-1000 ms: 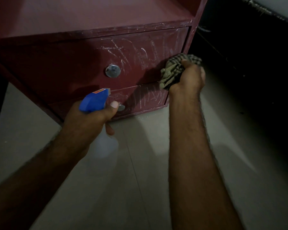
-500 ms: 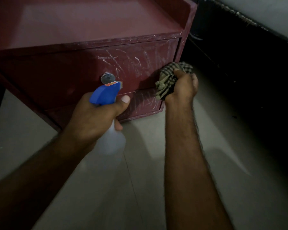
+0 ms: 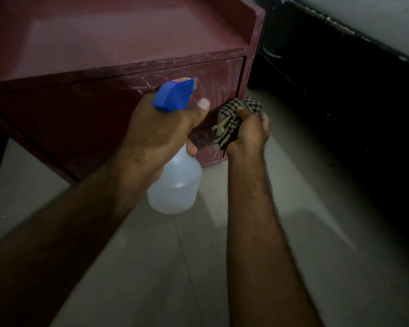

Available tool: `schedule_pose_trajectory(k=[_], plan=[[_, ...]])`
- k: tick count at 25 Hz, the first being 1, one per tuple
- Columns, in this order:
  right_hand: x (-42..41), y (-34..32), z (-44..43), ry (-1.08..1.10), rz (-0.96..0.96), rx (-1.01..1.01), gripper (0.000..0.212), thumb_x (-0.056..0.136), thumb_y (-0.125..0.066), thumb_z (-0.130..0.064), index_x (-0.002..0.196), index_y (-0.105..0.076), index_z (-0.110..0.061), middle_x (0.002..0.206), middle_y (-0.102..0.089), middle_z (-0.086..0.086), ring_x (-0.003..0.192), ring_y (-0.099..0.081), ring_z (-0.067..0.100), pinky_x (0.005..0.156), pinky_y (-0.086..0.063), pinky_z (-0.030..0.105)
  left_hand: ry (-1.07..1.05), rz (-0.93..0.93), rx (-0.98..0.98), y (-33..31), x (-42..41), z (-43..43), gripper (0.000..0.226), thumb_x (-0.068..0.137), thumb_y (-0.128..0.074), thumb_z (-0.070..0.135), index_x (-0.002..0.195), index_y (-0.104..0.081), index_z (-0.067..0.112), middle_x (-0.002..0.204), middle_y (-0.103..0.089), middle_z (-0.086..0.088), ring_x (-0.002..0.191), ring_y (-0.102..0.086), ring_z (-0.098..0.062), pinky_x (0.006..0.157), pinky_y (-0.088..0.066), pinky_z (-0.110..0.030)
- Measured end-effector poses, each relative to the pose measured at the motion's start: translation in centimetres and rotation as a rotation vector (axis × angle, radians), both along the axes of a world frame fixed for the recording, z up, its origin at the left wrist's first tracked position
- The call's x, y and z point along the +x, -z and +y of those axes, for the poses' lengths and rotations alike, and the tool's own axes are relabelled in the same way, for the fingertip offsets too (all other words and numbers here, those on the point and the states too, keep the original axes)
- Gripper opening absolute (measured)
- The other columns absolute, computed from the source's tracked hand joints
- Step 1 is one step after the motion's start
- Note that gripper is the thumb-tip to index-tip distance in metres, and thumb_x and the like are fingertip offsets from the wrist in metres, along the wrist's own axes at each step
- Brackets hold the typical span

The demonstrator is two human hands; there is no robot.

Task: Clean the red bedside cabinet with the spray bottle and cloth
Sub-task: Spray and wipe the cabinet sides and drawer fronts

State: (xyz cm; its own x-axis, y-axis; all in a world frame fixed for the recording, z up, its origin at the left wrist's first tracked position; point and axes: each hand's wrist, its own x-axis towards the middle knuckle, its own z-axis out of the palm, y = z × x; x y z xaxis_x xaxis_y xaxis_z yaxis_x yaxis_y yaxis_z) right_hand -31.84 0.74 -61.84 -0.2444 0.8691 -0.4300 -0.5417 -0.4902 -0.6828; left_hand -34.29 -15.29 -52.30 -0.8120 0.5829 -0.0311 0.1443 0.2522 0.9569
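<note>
Pale tiled floor [image 3: 316,208]; dark bed frame [image 3: 352,90] at right.

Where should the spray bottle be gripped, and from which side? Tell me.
Grip the narrow neck just under the blue trigger head, coming from behind, opposite the nozzle. The spray bottle widens below, so the neck fits a fist, and the nozzle faces the red cabinet. The left hand holds it that way.
</note>
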Motion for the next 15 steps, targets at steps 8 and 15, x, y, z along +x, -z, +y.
schedule_pose_trajectory(k=[8,15], plan=[[-0.1,-2.4,0.4,0.058,0.010,0.068,0.076,0.090,-0.067,0.009,0.155,-0.043,-0.022,0.122,-0.067,0.013,0.091,-0.075,0.028,0.077,-0.066,0.048,0.021,-0.021,-0.127,1.7,1.1,-2.2,0.032,0.085,-0.072,0.049,0.103,-0.064,0.024,0.071,-0.070,-0.002,0.054,-0.069,-0.013,0.068,-0.045,-0.028],[-0.4,-1.6,-0.5,0.053,-0.059,0.001,0.074,0.090,-0.065,0.007,0.155,-0.044,-0.022,0.122,-0.067,0.009,0.093,-0.072,0.024,0.078,-0.066,0.043,0.012,-0.002,-0.156,1.7,1.6,-4.4,0.037,0.088,-0.068,0.048,0.096,-0.064,0.012,0.069,-0.071,-0.016,0.068,-0.073,-0.025,0.070,-0.050,-0.032]])
